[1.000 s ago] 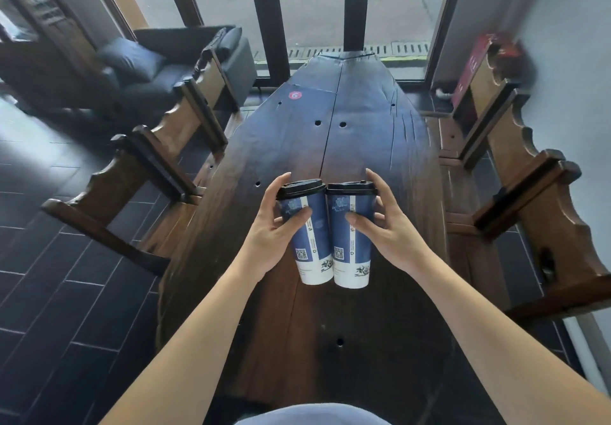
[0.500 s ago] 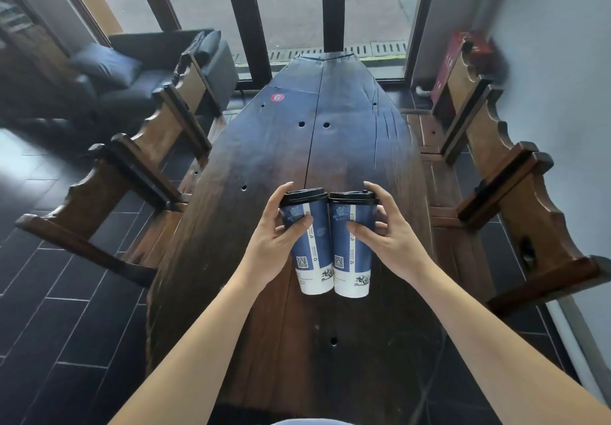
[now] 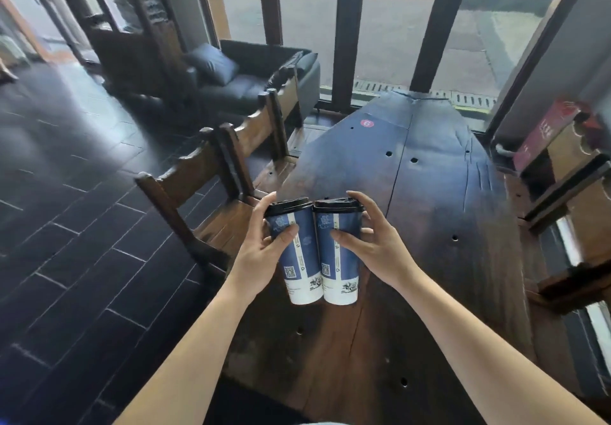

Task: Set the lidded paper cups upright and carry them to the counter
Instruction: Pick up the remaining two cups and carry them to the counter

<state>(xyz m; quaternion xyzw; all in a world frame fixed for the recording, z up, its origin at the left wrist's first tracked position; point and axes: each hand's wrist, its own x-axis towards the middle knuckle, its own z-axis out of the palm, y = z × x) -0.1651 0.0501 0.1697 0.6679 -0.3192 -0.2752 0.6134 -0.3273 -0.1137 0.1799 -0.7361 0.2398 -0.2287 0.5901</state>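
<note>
Left hand grips left cup, fingers curled round blue wall under black lid. Right cup touches it side by side, upright, gripped by right hand. Both cups held above dark wooden surface.

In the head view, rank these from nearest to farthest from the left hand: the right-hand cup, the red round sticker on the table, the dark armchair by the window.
1. The right-hand cup, just right of the left hand, touching its neighbour.
2. The red round sticker, up the table towards the window.
3. The dark armchair, beyond the wooden benches, far left.
</note>
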